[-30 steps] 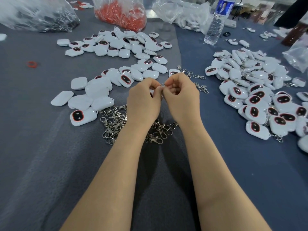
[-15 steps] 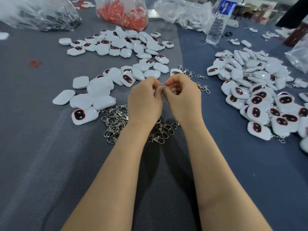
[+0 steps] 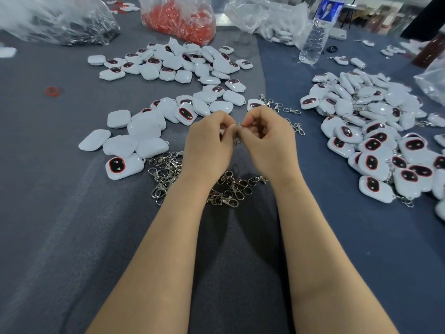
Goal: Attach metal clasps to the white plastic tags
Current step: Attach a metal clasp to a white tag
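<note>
My left hand (image 3: 209,145) and my right hand (image 3: 267,143) meet fingertip to fingertip above the middle of the table. Between them they pinch a small metal clasp (image 3: 238,126), of which only a ring shows. A white tag may sit inside my left fingers, but it is hidden. A heap of loose metal clasps (image 3: 168,172) lies just under my wrists. Loose white tags (image 3: 142,133) lie to the left. A big pile of white tags with clasps on them (image 3: 375,145) lies to the right.
More white tags (image 3: 183,63) are spread at the back. Behind them stand a bag of red parts (image 3: 178,18), a bag of metal parts (image 3: 60,22), another clear bag (image 3: 265,18) and a water bottle (image 3: 317,32). A red ring (image 3: 51,91) lies far left.
Both hands stay together at the same spot, with only slight finger movement on the clasp. The view has shifted a little.
</note>
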